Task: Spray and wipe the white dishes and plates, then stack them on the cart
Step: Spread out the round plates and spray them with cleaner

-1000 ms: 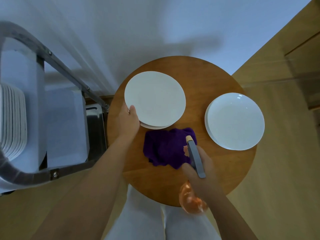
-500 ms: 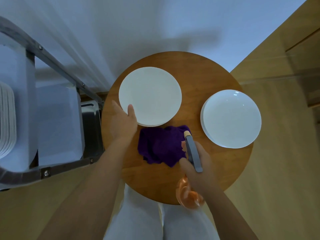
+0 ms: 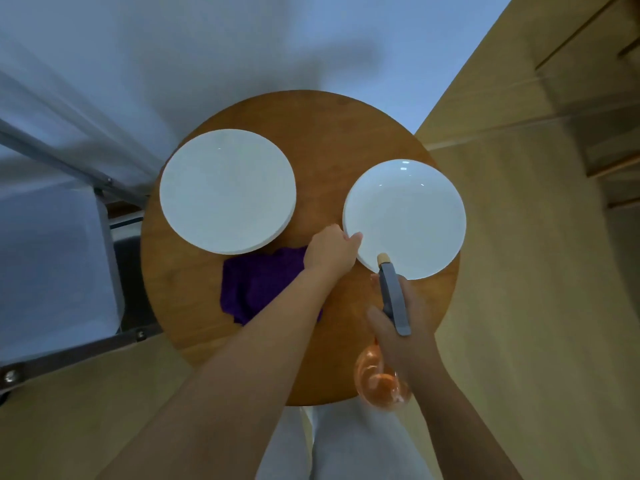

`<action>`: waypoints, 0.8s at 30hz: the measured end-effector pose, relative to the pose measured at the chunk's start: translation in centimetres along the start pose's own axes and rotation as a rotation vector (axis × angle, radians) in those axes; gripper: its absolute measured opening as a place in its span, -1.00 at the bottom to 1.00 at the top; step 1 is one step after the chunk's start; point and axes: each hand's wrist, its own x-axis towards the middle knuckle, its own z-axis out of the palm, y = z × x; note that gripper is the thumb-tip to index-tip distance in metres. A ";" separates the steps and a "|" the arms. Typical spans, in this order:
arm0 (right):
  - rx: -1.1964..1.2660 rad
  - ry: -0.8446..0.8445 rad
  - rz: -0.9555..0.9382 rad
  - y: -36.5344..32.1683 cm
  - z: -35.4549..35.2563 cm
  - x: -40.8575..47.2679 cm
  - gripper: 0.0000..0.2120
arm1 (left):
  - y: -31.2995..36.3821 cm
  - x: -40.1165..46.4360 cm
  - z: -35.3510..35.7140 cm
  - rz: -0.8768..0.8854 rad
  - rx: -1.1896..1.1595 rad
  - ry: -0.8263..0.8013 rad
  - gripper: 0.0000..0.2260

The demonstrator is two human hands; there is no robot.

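Now the left hand has let go of the left plates and pinches the right dish rim; right hand grips the spray bottle, ready to spray it.

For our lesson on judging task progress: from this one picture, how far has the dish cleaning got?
Done: cannot tell; no finished stack shows on the cart.
In hand: the left hand pinches the rim of the deep dishes, and the right hand grips the spray bottle.
Left: the purple cloth lies unused; both stacks, including the flat plates, remain on the round table.
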 end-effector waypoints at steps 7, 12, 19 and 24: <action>-0.022 -0.107 0.044 1.3 -3.3 1.3 -0.70 | 0.8 1.2 1.0 -0.006 0.044 0.035 -0.78; -0.013 -0.083 0.054 1.8 -4.4 2.1 -0.71 | 1.3 0.4 1.0 0.066 -0.173 0.150 -0.71; -0.048 0.082 0.108 2.0 -5.0 2.7 -0.85 | 1.9 -0.5 0.4 -0.185 -0.806 0.085 -0.75; -0.075 0.090 0.148 1.7 -4.8 2.6 -0.84 | 0.9 -1.7 -0.2 -0.218 -1.022 -0.031 -0.67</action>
